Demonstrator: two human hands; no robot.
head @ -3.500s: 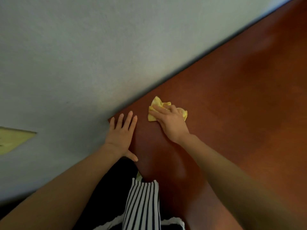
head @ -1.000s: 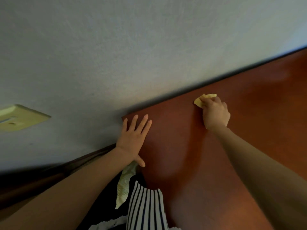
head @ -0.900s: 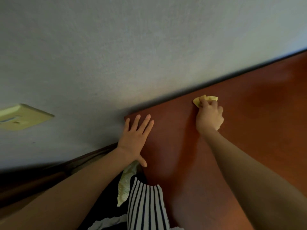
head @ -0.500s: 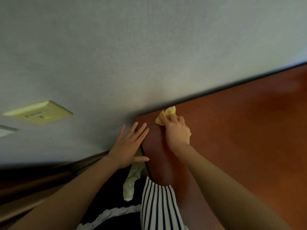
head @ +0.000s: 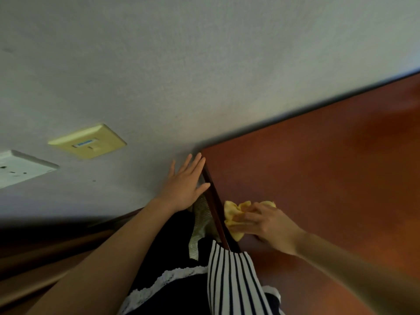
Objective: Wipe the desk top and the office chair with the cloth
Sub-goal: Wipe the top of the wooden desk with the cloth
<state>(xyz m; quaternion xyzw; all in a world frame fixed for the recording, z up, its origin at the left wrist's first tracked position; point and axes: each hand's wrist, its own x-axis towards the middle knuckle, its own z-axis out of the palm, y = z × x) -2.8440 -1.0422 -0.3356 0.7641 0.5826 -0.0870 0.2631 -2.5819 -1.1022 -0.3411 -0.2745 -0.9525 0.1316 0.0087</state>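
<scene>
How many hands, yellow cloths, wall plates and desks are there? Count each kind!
2 hands: left hand, right hand
1 yellow cloth
2 wall plates: beige plate, white plate
1 desk
Total: 6

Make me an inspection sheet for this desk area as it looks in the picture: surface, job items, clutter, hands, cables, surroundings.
Surface: reddish-brown desk top, back edge along the wall.
Job's things: yellow cloth bunched on the desk top near its left edge; office chair not in view.
Clutter: nothing seen.
Hands: right hand holds the cloth against the desk top; left hand open, fingers straight, beside the desk's left edge near the far corner, contact unclear.
Cables: nothing seen.
Surroundings: grey wall carries a beige wall plate and a white wall plate; striped garment at the bottom.
</scene>
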